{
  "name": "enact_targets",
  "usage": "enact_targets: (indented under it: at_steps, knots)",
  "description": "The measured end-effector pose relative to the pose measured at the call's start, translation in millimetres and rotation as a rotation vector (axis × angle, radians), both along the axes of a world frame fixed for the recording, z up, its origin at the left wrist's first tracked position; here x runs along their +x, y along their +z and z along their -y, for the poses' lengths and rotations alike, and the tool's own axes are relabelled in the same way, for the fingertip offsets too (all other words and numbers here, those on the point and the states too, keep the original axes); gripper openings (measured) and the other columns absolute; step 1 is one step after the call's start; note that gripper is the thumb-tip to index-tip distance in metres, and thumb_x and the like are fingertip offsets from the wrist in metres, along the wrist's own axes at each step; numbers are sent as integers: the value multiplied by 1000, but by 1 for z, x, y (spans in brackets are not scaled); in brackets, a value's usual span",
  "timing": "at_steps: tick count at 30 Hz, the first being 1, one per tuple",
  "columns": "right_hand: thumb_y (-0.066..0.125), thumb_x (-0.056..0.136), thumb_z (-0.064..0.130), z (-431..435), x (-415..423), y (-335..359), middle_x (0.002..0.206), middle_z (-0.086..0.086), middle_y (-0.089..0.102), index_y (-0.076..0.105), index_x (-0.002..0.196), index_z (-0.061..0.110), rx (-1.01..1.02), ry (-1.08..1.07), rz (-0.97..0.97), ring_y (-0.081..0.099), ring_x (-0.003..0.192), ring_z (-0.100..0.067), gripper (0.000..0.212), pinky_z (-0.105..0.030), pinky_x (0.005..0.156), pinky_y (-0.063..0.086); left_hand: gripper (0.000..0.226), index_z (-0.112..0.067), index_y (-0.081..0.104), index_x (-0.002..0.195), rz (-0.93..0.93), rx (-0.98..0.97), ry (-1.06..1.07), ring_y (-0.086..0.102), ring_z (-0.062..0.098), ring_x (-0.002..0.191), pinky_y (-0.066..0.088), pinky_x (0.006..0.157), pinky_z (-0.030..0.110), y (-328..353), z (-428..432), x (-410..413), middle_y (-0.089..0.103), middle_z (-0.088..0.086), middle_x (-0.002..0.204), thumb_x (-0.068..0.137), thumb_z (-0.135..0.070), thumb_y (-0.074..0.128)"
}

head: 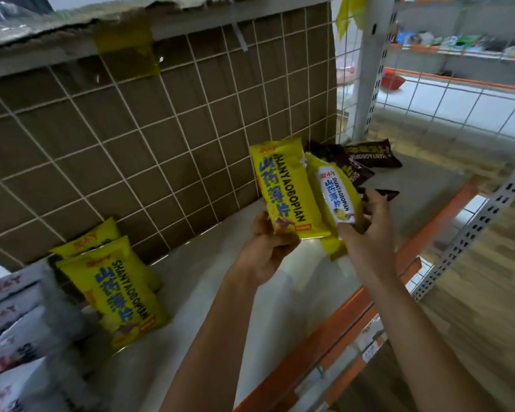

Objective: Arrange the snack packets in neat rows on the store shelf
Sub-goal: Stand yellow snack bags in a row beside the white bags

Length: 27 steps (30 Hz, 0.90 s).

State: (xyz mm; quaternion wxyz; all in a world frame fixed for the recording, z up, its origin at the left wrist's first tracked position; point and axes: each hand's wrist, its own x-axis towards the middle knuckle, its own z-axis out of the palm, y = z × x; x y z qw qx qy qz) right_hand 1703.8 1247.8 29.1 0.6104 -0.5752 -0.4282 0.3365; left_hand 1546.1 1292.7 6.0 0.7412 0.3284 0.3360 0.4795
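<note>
1. Store shelving fills the view: a pale grey metal shelf board (208, 281) with an orange front lip (339, 331), backed by a white wire grid (131, 138) with brown cardboard (72, 120) behind it.
2. The left hand (265, 248) grips the lower end of a glossy yellow plastic snack packet with blue lettering (286, 188). Its fingers are curled round the bottom edge, and the packet rises above them, held clear of the board.
3. Just right of those fingers, the right hand (366, 236) pinches a yellow-edged packet with a white printed face (335, 194), thumb on its lower front and fingers behind. I cannot tell whether this is one packet or a white one laid on a yellow one.
4. Beyond the right fingertips, dark brown foil packets (369, 156) lie in a loose heap at the back right of the board. A dark corner (387, 194) shows right at the fingertips; whether it is held is unclear.
5. Well left of and below the left fingers, two more yellow packets (122, 286) lean one before the other against the grid.
6. Further left, white packets (12, 316) are blurred and cut off by the frame, so their count is unclear.
7. Right of the fingers stands a white perforated upright post (366, 69); goods on the far shelves (458, 46) are too blurred to make out.
</note>
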Motion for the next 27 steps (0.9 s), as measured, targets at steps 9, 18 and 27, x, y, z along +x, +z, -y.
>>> enact_targets:
  at_steps: [9,18,27]
  knots:
    - [79,47,19,-2,-59,-19,80,-7,71,71,93,15,-84,690,-1088,69,70,-24,48,-34,65,57,91,-3,43,132,-245,249,-10,60,42,106,52,85,54,-1,59,-96,62,26,116,53,-4,88]
    - [92,42,35,8,-112,-26,97,-14,72,71,102,11,-228,1027,-749,71,81,-28,68,-37,63,57,36,-15,57,112,-321,20,485,71,16,72,53,47,29,21,101,-135,74,-3,83,76,-16,66]
    - [90,36,35,7,-160,-12,92,-19,70,65,107,4,-191,952,-718,69,75,-32,82,-40,59,56,67,-28,60,104,-824,77,802,71,16,82,58,67,48,-11,121,-173,73,-4,91,46,-52,83]
